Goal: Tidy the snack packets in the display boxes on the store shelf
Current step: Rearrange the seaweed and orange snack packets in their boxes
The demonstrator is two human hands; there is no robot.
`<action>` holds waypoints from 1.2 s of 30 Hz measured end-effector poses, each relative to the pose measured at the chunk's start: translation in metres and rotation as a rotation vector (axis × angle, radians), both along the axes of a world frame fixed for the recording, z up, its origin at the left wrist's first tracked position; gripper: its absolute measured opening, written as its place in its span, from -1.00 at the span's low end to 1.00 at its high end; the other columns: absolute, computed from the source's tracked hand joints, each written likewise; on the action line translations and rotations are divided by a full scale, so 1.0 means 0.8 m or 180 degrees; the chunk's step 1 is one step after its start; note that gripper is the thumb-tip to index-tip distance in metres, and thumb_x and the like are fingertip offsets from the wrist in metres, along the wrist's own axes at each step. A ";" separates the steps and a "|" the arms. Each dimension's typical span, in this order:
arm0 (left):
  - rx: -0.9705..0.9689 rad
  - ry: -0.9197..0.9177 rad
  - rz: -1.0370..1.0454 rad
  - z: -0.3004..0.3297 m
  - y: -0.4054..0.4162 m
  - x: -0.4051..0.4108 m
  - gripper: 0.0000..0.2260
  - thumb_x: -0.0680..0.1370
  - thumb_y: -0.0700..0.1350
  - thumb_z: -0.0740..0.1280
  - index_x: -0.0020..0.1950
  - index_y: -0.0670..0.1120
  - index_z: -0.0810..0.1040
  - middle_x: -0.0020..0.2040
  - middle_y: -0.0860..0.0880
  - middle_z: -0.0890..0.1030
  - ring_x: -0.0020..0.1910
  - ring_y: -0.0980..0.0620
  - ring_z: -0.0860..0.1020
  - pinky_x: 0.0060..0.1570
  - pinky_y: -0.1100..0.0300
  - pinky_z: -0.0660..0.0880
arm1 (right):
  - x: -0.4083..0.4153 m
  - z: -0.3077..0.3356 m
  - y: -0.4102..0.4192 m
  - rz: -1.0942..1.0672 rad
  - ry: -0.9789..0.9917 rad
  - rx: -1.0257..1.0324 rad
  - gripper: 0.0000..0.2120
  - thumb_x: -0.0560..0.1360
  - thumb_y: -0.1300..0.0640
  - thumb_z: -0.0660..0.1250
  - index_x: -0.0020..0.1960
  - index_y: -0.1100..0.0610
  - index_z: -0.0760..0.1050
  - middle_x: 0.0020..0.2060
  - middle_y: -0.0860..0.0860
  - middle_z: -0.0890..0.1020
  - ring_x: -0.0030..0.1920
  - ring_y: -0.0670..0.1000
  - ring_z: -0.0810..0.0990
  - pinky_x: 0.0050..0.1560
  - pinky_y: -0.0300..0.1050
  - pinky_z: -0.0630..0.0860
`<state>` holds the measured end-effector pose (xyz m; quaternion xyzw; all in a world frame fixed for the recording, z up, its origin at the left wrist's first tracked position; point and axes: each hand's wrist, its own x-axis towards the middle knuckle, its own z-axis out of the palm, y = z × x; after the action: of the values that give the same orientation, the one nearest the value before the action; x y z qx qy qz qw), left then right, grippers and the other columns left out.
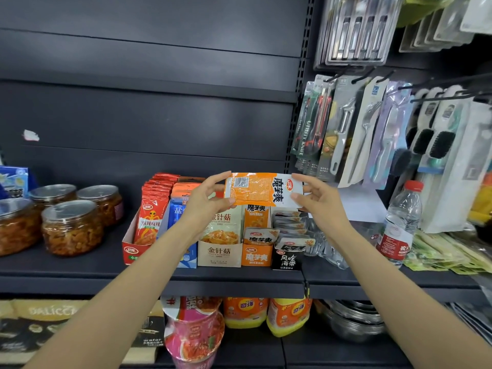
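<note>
An orange and white snack packet (262, 189) is held sideways in the air above the display boxes. My left hand (206, 199) pinches its left end and my right hand (316, 199) pinches its right end. Below it stands a row of display boxes on the shelf: a red box (133, 249) with red packets, a blue box (189, 258), a beige box (219, 254), an orange box (257, 255) with a loose packet lying askew on top, and a black box (287, 258) of stacked grey packets.
Clear jars of preserved food (72, 230) stand at the left of the shelf (80, 272). A water bottle (402, 225) stands to the right. Kitchen tools (346, 134) hang on hooks at the right. Instant noodle cups (194, 331) sit on the shelf below.
</note>
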<state>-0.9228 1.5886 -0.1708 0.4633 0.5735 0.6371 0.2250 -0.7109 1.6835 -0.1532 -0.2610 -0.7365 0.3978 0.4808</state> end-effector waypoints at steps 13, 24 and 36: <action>-0.0385 -0.0921 -0.0118 -0.004 0.014 0.001 -0.76 0.56 -0.18 0.32 0.20 -0.21 0.53 0.02 -0.15 0.66 -0.08 0.04 0.66 -0.06 0.28 0.58 | 0.005 0.006 0.011 -0.0510 -0.0392 0.0779 -0.88 0.49 0.19 0.38 -0.11 -0.01 0.64 -0.02 -0.09 0.62 0.02 -0.14 0.57 0.11 -0.21 0.48; -0.0773 0.2086 0.0690 -0.025 0.023 -0.009 -0.59 0.55 -0.12 0.34 0.39 -0.04 0.41 0.33 -0.05 0.49 0.28 0.00 0.46 0.12 0.22 0.43 | 0.003 0.004 0.016 -0.1072 -0.1427 0.1917 -0.86 0.51 0.09 0.34 0.02 0.03 0.65 -0.16 -0.06 0.70 -0.15 0.00 0.62 -0.16 -0.04 0.55; -0.1423 0.3407 0.0721 -0.034 0.031 -0.023 -0.49 0.55 -0.01 0.32 0.48 0.04 0.26 0.52 0.01 0.19 0.50 -0.04 0.14 0.42 -0.02 0.18 | -0.026 0.022 0.005 -0.0477 -0.1947 0.2822 -0.82 0.53 0.22 0.30 0.07 0.13 0.64 -0.19 0.13 0.62 -0.20 0.18 0.60 -0.20 0.03 0.55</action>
<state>-0.9413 1.6130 -0.1979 0.5975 0.7735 0.1984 -0.0730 -0.7315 1.6878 -0.1354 -0.1888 -0.9194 -0.0804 0.3355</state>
